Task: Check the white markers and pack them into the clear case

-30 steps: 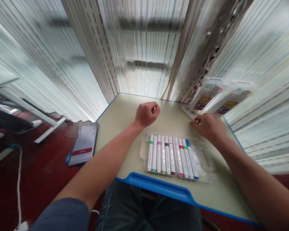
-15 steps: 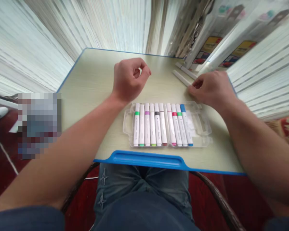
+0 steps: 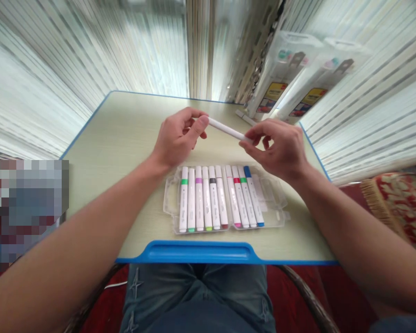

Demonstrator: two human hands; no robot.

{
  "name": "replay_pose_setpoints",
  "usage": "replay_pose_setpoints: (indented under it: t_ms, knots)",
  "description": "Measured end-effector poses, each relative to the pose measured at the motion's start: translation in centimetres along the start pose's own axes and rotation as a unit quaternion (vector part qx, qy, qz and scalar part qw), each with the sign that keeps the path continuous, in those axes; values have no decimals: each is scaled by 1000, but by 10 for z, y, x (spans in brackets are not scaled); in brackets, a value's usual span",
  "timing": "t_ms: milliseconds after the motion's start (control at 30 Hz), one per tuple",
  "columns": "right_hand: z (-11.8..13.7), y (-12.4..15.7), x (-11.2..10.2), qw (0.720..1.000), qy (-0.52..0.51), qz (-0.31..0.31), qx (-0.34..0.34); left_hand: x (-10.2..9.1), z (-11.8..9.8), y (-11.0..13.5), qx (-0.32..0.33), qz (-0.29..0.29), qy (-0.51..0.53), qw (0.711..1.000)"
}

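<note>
A white marker (image 3: 227, 129) is held up above the table, between my two hands. My left hand (image 3: 182, 134) pinches its left end between thumb and fingers. At the other end, the thumb and fingers of my right hand (image 3: 277, 145) close round it, hiding the tip. Below them, an open clear plastic case (image 3: 169, 199) lies on the table with several white markers (image 3: 213, 203) side by side in it. Their bands and ends are green, purple, black, red and blue. The right part of the case holds no markers.
Another white marker (image 3: 244, 116) lies behind my right hand. Two clear packages (image 3: 270, 95) with yellow and red labels stand at the back right by the striped curtain (image 3: 152, 51). The pale table (image 3: 125, 129) has a blue rim and a blue front tray (image 3: 199, 252).
My right hand has lifted a marker off the table and brought it left. My left hand, curled without a marker before, now grips its other end. The view has shifted.
</note>
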State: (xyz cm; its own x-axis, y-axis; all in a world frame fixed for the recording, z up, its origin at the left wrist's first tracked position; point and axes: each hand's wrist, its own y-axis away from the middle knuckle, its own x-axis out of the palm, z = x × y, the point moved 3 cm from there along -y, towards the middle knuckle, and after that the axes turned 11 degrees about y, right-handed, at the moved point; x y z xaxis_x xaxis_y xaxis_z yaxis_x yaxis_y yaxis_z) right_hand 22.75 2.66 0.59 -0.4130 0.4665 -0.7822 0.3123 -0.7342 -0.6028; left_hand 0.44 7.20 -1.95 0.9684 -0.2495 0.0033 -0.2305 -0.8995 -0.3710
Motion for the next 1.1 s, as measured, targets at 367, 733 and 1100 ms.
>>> replay_pose_setpoints:
  t_ms: [367, 733, 1100]
  knots:
    - [-1, 2, 8, 1000, -24, -6, -17, 1, -9, 1, -24, -31, 79, 996]
    - [-3, 4, 10, 998, -67, -11, 18, -4, -3, 0, -39, -24, 76, 996]
    - [-5, 6, 9, 992, -107, -55, 47, -1, -5, 2, -77, -1, 81, 994]
